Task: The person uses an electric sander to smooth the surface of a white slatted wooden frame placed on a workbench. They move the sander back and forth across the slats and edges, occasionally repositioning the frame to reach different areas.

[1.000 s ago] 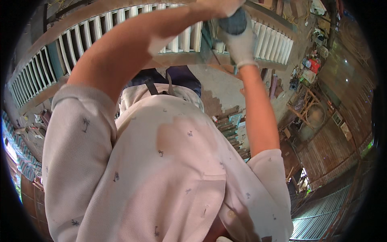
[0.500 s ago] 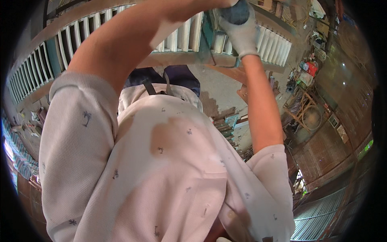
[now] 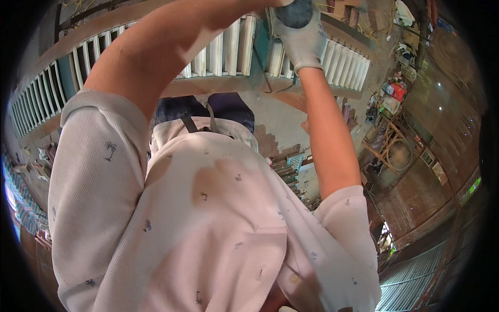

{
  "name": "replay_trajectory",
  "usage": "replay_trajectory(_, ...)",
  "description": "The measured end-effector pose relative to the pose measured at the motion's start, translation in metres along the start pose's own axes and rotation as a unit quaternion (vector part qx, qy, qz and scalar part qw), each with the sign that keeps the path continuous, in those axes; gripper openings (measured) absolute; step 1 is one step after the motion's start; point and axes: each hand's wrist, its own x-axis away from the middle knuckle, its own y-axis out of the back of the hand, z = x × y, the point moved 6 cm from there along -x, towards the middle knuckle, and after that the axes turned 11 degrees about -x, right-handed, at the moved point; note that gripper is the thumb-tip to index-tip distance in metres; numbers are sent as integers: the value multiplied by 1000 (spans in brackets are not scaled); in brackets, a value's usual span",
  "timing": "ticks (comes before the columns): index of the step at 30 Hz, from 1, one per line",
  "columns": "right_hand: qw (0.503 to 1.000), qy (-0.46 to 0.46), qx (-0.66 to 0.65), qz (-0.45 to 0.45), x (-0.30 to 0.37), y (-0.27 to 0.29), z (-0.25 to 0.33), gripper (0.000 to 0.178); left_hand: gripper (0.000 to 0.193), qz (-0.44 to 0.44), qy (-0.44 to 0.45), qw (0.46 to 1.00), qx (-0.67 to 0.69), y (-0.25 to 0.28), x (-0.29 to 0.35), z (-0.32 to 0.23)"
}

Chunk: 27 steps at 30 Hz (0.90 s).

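My right hand (image 3: 301,44), in a pale grey work glove, is at the top edge over a louvred wooden frame (image 3: 223,84). A dark, rounded thing (image 3: 294,14) shows against the glove, and the hand appears closed round it. What it is I cannot make out; the fingertips are out of sight. My left arm (image 3: 156,47) reaches across the frame to the same spot, its hand almost wholly cut off by the top edge. White slats (image 3: 236,48) stand in rows inside the brown frame, with a dark green upright (image 3: 261,49) between two rows.
On the right lie a red item (image 3: 397,91) among clutter and a wooden frame (image 3: 382,140) with a round part. Wood pieces (image 3: 285,170) are stacked on the floor beyond my shirt. Corrugated sheeting (image 3: 416,281) is at lower right; a striped cloth (image 3: 23,203) hangs at left.
My right hand and the dark rounded thing have shifted slightly left across the frame. My left arm has moved a little the same way. The view has also shifted slightly.
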Motion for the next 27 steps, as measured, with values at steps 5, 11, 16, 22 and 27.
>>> replay_trajectory(5, 999, 28, -17, 26, 21, 17, -9, 87, 45, 46, 34, 996, 70, -1, 25, -17)
replay_trajectory(11, 990, -60, -104, 81, 88, 42, -49, 78, 60, 150, 112, 982, 20, -51, 98, -40)
replay_trajectory(16, 975, -191, -32, 109, 171, 70, -84, 78, 69, 117, 97, 982, 107, -43, 203, -102)
replay_trajectory(22, 969, -171, -149, 95, 196, 65, -85, 79, 60, 128, 118, 979, 109, -29, 215, -109)
replay_trajectory(27, 958, -199, -199, 51, 159, 32, -77, 86, 52, 83, 67, 989, 105, -25, 166, -87)
